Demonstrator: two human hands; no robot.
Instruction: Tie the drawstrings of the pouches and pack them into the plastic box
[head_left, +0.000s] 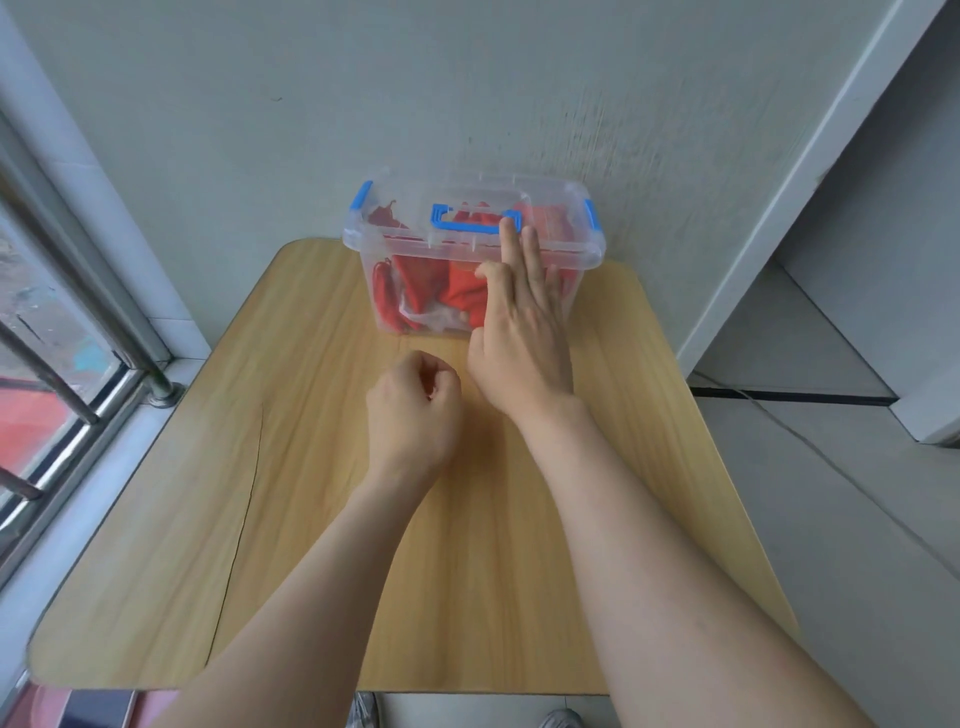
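Bare table (291, 545), lidded box (415, 244) beyond

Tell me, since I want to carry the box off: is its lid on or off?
On. The clear lid with its blue handle covers the plastic box; whether the blue side latches are snapped, cannot tell.

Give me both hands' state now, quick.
Left hand: closed in a loose fist, holding nothing visible.
Right hand: open, fingers flat against the plastic box.
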